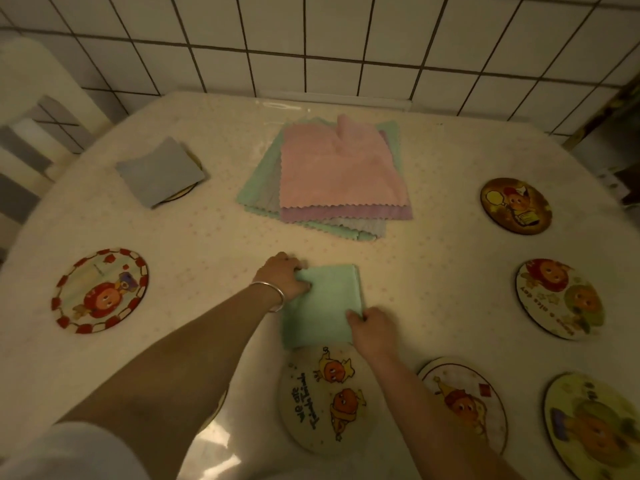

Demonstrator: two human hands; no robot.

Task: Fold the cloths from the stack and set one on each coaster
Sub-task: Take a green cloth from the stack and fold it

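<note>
A folded green cloth [320,304] lies on the table just beyond a round cartoon coaster [323,398]. My left hand [282,277] grips its far left corner. My right hand [369,329] pinches its near right edge. The stack of cloths [337,174], pink on top, sits at the table's middle back. A folded grey cloth [161,171] covers a coaster at the back left. Bare coasters lie at the left [100,291], back right [516,206], right [559,299], near right [462,400] and far near right [594,424].
The table [214,230] has a pale dotted cover. A white tiled wall [311,43] rises behind it. A white chair [38,109] stands at the back left.
</note>
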